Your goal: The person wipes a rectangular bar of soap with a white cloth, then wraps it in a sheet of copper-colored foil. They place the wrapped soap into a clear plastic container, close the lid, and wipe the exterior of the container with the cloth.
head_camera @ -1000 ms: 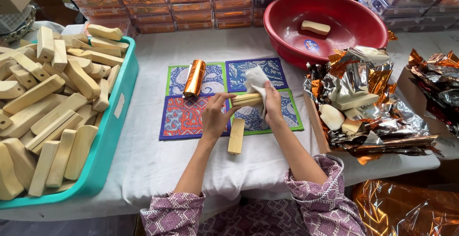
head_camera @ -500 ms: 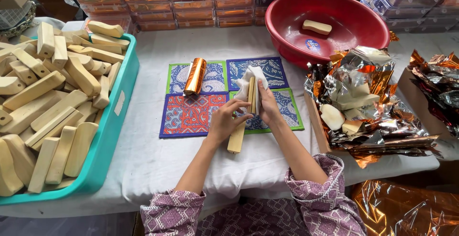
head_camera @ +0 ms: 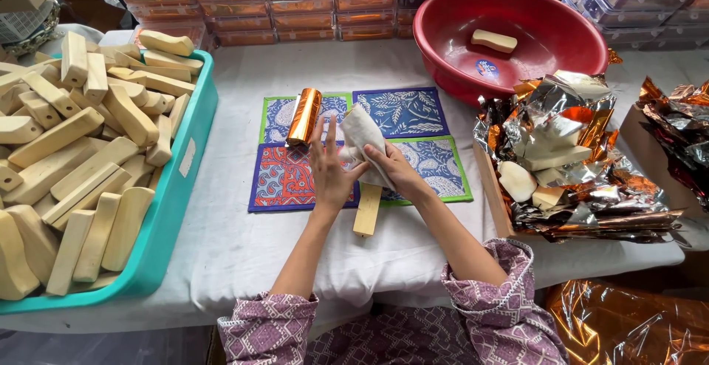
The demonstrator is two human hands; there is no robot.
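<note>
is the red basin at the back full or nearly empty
Nearly empty: the red basin holds only one pale wooden block and a small sticker on its bare bottom.

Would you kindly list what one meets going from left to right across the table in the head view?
Teal tray of wooden blocks → orange foil-wrapped roll → left hand → white cloth held by the right hand → red basin → heap of crumpled foil.
</note>
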